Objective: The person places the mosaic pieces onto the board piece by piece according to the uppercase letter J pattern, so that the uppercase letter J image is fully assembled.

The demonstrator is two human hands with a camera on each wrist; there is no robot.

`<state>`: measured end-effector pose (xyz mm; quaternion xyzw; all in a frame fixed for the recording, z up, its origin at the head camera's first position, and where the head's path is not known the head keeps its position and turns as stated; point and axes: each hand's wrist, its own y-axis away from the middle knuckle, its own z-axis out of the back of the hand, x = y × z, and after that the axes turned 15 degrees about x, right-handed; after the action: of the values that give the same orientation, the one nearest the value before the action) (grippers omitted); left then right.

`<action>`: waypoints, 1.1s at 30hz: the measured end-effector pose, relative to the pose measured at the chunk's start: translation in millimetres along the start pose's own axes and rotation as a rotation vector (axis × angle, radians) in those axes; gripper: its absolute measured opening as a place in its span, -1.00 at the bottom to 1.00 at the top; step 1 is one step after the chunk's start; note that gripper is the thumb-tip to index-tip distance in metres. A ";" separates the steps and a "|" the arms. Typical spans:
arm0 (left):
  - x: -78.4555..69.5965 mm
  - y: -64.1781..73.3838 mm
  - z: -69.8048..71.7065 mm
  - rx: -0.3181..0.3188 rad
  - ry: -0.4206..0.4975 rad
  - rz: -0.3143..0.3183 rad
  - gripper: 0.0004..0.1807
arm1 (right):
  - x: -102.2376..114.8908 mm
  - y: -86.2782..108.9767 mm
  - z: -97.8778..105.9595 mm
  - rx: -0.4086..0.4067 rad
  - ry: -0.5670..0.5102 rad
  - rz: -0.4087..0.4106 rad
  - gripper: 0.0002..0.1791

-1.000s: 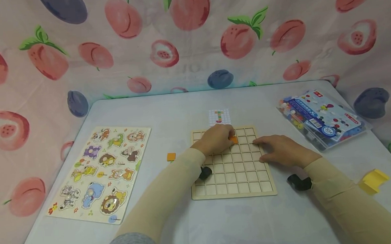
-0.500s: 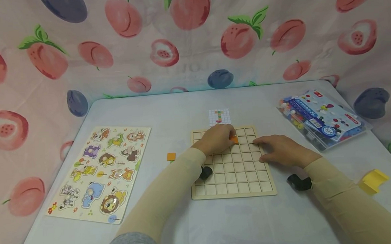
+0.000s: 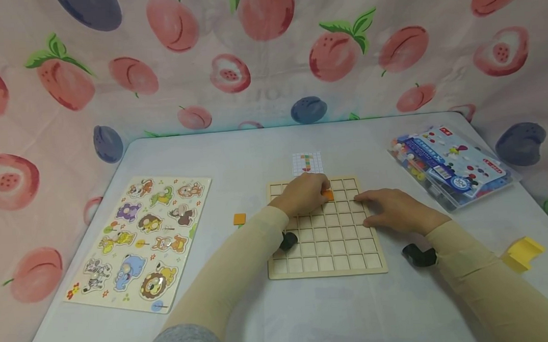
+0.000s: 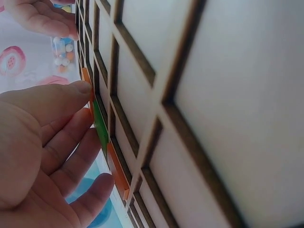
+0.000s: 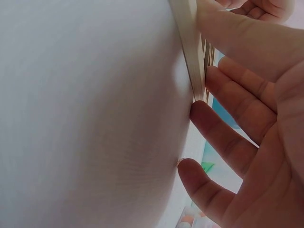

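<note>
My left hand [image 3: 301, 194] is over the upper part of a wooden grid board [image 3: 327, 248], its thumb and fingertips pinching an orange square tile [image 4: 87, 80] at the grid. In the left wrist view a green tile [image 4: 100, 124] and a second orange tile [image 4: 118, 172] lie in a line with it; the head view hides most of this row behind the hand. My right hand [image 3: 397, 210] rests at the board's right side. Its thumb and extended fingertips touch the edge, seen close in the right wrist view.
A loose orange tile [image 3: 240, 219] lies left of the board, partly overlapping something green. Behind the board is a small pattern card [image 3: 317, 162]. An animal puzzle board [image 3: 137, 243] lies at the left, a box of colourful pieces [image 3: 453, 165] at the back right, and a yellow piece [image 3: 523, 254] at the right.
</note>
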<state>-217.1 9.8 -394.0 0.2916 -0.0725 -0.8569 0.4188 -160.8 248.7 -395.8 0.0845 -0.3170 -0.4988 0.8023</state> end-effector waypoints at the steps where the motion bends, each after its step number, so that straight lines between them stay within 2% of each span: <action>1: 0.5 -0.5 -0.1 -0.002 -0.003 -0.002 -0.68 | 0.0 -0.1 0.1 0.000 0.001 -0.002 -0.30; 26: 1.8 -0.3 1.4 -0.002 0.008 -0.005 -0.71 | 2.7 0.9 2.2 0.004 -0.007 -0.005 -0.31; 33: 5.5 4.9 2.1 0.007 0.064 0.014 -0.65 | 2.0 1.2 1.7 0.007 -0.013 0.002 -0.31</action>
<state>-217.6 2.2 -392.9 0.3197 -0.0642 -0.8440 0.4259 -160.3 247.9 -393.0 0.0836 -0.3238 -0.4976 0.8003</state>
